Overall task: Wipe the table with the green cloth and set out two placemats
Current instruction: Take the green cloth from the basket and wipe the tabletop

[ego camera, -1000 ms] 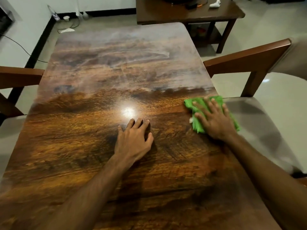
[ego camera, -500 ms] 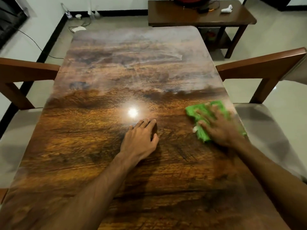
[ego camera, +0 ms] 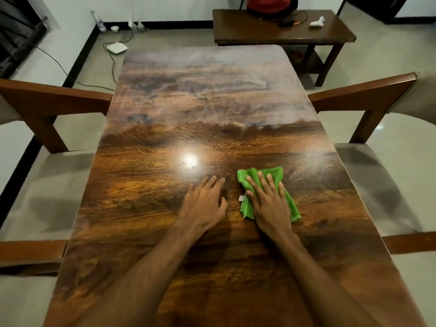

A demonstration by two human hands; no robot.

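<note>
- The glossy brown wood-grain counter [ego camera: 212,102] runs lengthwise away from the person, with rounded far corners and both long edges in view.
- The crumpled green cloth [ego camera: 274,173] lies on the near half, right of the middle and well in from the right edge.
- The right hand [ego camera: 269,204] lies flat on the cloth, fingers straight and spread, pressing it down. Cloth shows past the fingertips and on both sides of the hand.
- The left hand [ego camera: 203,206] rests palm down on the wood just beside the cloth, fingers straight and close together, holding nothing.
- A bright light reflection [ego camera: 190,160] sits just beyond the left fingertips.
- Bare wood stretches from the cloth to the far edge, hazy with pale streaks on the far half.
- A brown wooden left chair with a grey seat [ego camera: 54,102] stands against the left edge, and a matching right chair [ego camera: 363,93] stands against the right edge.
- A smaller dark wooden stand [ego camera: 271,34] sits just beyond the far right corner.
</note>
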